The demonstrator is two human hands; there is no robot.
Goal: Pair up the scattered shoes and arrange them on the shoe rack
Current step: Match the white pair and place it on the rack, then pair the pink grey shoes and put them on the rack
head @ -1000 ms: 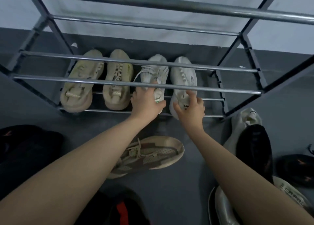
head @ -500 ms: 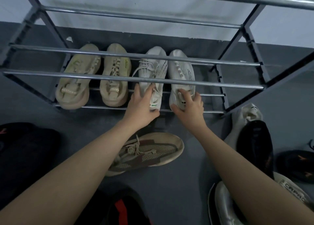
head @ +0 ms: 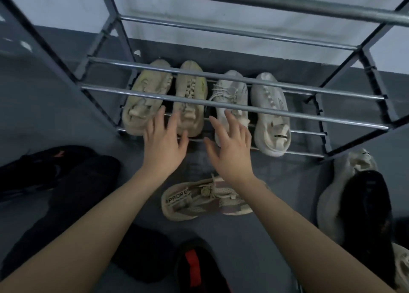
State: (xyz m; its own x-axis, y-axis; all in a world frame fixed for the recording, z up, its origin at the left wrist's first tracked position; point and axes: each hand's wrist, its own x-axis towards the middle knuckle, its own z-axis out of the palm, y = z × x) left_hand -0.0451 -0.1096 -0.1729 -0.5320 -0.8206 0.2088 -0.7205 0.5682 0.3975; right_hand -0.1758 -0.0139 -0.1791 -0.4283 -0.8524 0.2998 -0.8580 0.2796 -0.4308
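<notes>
In the head view, our left hand [head: 164, 146] and right hand [head: 230, 147] hover with fingers spread and empty over the front rail of the shoe rack [head: 232, 110], gripping nothing. On the bottom tier, at twelve o'clock from our hands, we count four shoes: a beige pair [head: 146, 102] on the left and a white pair [head: 271, 113] on the right, toes to the wall. Loose on the floor we count one tan knit sneaker [head: 199, 200] at six o'clock, an off-white shoe [head: 345, 166] and a black shoe [head: 365, 208] at four o'clock, and dark shoes [head: 66, 182] at eight o'clock, too dim to count. To do the next step well, we judge it best to find the tan sneaker's partner first, then set both heels level beside the white pair.
</notes>
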